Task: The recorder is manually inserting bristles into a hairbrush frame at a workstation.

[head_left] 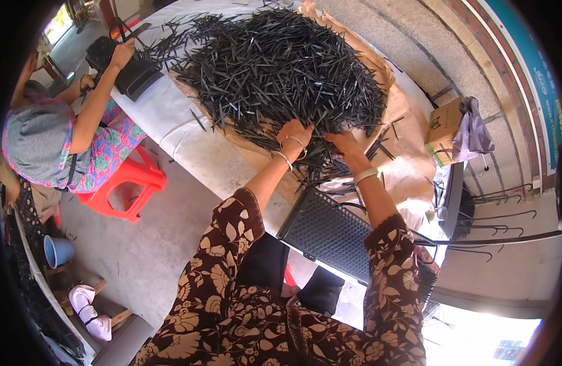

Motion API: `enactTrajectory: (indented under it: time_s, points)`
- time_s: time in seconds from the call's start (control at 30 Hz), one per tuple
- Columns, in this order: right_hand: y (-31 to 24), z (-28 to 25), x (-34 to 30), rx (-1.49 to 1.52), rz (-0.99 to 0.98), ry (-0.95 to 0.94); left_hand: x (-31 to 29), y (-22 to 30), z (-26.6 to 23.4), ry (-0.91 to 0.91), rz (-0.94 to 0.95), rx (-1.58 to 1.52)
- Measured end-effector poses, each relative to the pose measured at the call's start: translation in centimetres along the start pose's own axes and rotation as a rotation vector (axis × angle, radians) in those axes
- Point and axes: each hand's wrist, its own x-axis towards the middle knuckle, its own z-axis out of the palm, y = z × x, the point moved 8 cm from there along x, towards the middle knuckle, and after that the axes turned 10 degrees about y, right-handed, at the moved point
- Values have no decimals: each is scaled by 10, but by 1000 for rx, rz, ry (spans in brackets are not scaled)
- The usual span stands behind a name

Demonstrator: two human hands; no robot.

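A big heap of thin, black, pointed sticks [281,67] lies on brown paper [409,152] over the table. Both my hands reach into its near edge. My left hand [295,133] is closed at the sticks, its fingers curled; what is in them is hidden. Close by on the right, my right hand [347,148] has its fingers apart, touching loose sticks. Just below my hands, at the table's near edge, sits a black tray [330,226] with rows of small holes.
Left of the table, a co-worker [55,134] on a red plastic stool [125,189] handles a black tray [125,67]. A cardboard box [444,131] with a grey cloth [473,131] stands at the right. Metal hooks [497,213] stick out beyond it. A blue bucket [58,250] is at lower left.
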Motion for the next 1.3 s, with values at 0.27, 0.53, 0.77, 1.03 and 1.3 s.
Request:
enactTrajectory:
  time_s: [0.27, 0.53, 0.77, 1.03, 1.3]
  points:
    - [-29, 0, -18, -326, -289, 35, -13, -16, 15, -123, -24, -248]
    - [-30, 15, -22, -189, -246, 119, 4, -20, 23, -364, -280, -534]
    - [-10, 20, -12, 120, -81, 29, 0, -6, 26, -371, -301, -434]
    - [-88, -3, -78, -426, -625, 364, -20, 11, 26, -463, -435, -1173]
    - [-129, 6, -131, -807, -1126, 562, -34, 51, 26, -560, -408, -1554]
